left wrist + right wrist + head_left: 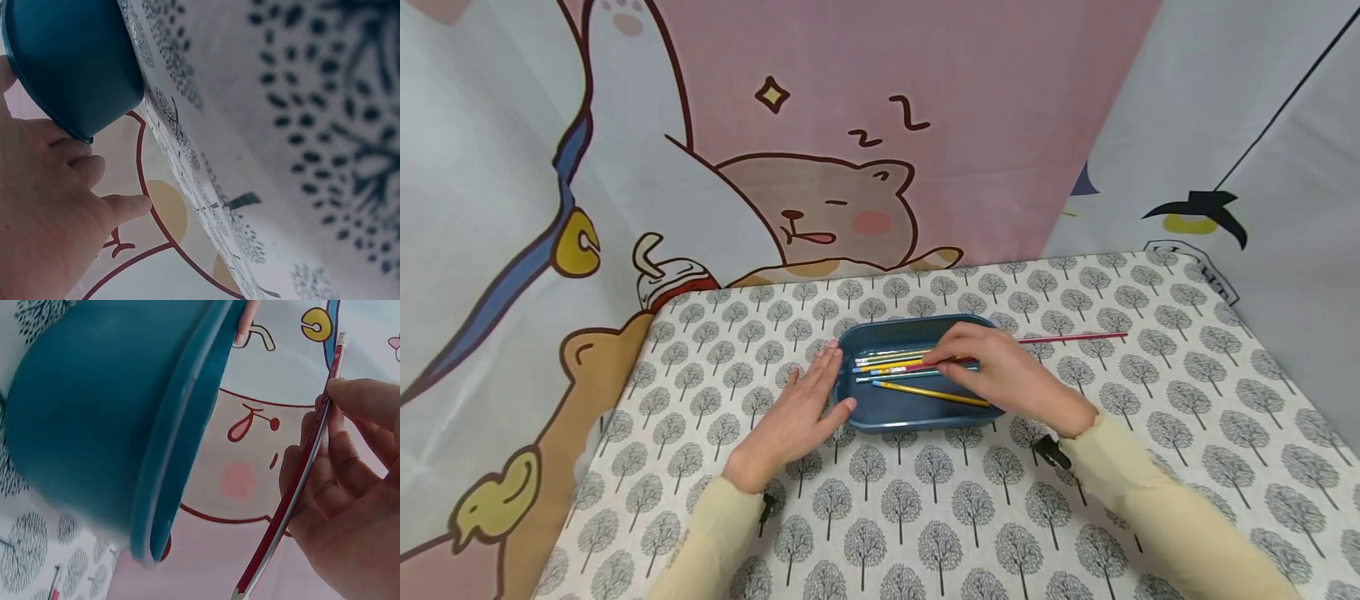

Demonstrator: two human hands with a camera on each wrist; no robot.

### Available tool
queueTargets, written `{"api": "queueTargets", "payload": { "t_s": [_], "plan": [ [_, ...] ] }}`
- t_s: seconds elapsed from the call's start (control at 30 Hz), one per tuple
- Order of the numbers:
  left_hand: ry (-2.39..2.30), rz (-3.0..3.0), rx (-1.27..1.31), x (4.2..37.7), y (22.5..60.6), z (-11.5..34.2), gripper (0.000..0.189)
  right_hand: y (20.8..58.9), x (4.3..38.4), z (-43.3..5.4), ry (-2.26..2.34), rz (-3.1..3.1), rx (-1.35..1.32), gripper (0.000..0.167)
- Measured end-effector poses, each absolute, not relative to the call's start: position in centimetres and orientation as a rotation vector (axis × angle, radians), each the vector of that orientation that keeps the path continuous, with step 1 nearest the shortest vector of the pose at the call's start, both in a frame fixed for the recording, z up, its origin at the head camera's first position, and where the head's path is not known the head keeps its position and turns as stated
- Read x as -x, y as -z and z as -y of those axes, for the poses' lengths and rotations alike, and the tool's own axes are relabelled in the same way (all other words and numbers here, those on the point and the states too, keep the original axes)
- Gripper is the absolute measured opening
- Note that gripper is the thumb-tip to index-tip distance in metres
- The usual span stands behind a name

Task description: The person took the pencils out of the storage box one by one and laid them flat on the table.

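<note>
A dark blue-green plastic tray (891,427) stands on the patterned cloth, with several pencils lying inside. One yellow pencil (931,393) lies at a slant nearer the front, apart from the closely grouped others. My right hand (1003,372) is over the tray's right half and pinches a red pencil (294,494) between thumb and fingers. The pencil's white eraser end shows in the right wrist view. At the tray's left end my left hand (797,417) rests against the rim, fingers mostly straight. The left wrist view shows those fingertips touching the tray's edge.
Another red pencil (1078,337) lies on the cloth right of the tray, partly hidden behind my right hand. The tree-print tablecloth (865,525) covers the table. Cartoon-printed curtains (1000,100) hang behind and at the sides.
</note>
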State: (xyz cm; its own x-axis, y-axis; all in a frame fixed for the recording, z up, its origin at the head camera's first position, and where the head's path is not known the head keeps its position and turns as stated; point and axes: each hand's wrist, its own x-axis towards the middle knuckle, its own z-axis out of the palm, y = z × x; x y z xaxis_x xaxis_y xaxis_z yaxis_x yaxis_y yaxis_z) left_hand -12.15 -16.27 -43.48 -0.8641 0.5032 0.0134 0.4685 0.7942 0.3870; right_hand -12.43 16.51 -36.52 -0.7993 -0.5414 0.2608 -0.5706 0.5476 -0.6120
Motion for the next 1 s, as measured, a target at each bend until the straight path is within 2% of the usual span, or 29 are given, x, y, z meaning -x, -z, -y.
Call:
{"api": "queueTargets", "payload": {
  "t_s": [0.37, 1.0],
  "plan": [
    [-0.614, -2.909, -0.777, 12.1, 43.4, 16.0, 0.071, 36.3, 11.7, -19.9, -1.033, 2.694, -0.853, 0.028],
    [-0.607, -2.923, -0.773, 12.2, 43.5, 16.1, 0.071, 37.3, 11.4, -25.5, -0.896, 2.660, -0.658, 0.030]
  ]
}}
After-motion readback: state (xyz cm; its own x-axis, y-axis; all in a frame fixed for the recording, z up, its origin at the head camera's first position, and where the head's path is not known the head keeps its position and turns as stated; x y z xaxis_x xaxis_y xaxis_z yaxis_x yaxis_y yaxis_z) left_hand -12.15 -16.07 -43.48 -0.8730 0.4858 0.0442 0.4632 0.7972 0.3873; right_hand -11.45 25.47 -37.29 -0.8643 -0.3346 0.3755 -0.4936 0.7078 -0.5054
